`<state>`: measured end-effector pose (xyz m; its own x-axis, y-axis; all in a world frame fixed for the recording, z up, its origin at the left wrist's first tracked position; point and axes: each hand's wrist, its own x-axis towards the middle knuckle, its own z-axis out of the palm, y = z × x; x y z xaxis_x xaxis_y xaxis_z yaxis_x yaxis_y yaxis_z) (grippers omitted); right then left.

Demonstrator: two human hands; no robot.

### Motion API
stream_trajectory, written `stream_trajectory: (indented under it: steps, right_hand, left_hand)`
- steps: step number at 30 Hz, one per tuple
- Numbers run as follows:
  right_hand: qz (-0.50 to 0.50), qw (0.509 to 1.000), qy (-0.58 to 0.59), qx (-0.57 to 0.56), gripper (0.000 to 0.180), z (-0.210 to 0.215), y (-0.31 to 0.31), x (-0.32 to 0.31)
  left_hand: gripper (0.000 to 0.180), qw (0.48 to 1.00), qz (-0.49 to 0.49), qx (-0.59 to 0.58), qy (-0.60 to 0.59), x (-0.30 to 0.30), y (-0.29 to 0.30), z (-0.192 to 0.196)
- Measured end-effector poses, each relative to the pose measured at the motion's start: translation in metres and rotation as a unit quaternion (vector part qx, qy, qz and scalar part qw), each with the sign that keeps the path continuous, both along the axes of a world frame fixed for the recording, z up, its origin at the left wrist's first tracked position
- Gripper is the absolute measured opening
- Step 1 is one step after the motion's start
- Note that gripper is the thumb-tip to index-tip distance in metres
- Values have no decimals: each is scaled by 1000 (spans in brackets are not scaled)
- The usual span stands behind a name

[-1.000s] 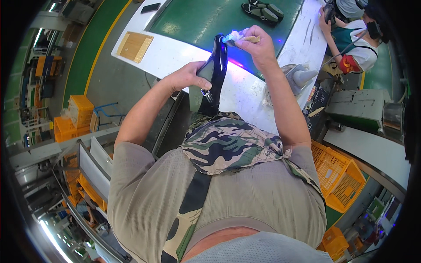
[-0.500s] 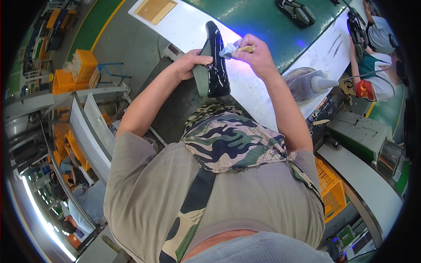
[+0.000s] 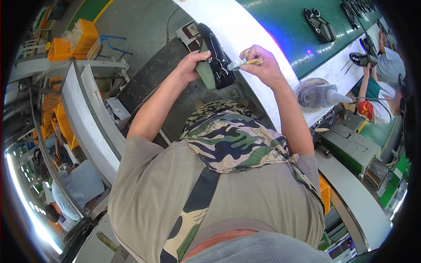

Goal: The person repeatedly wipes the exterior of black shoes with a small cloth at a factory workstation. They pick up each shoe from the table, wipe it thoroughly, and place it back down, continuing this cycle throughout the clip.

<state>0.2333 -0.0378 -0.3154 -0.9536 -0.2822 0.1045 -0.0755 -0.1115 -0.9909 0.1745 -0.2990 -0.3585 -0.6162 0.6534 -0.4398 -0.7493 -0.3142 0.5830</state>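
Note:
My left hand [image 3: 193,64] is closed on a black glossy shoe [image 3: 215,56] with a grey-green sole [image 3: 206,73], its thumb on top. The shoe is tilted, sole toward the left, with a small metallic ornament near the thumb. My right hand [image 3: 265,66] pinches a yellowish stick-like tool [image 3: 254,62]. A pale bluish-white wad of cloth [image 3: 237,65] at its tip is against or very close to the shoe's right edge; contact cannot be made out for certain. Pale streaks or reflections show on the black upper.
A white bench edge [image 3: 245,26] runs beside a green surface [image 3: 280,17] bearing black shoes [image 3: 320,25]. A translucent bottle with a cone nozzle [image 3: 335,97] lies at the right. A co-worker [image 3: 382,94] handles a shoe beyond. Orange crates [image 3: 83,37] stand far left.
The whole view has shifted, and the bench now appears farther right. The shoe has turned somewhat, and the wad has moved from its middle edge to lower along that edge.

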Motion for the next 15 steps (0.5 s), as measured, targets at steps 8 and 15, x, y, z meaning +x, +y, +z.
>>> stream_trajectory:
  steps: [8, 15]
  right_hand:
    - [40, 997, -66, 0, 24, -12, -79, -9]
    - [-11, 981, -180, -78, 25, -38, -175, -15]
  left_hand:
    - [37, 976, 178, 103, -77, 37, -95, -38]
    - [40, 928, 264, 253, -71, 75, -162, -49]
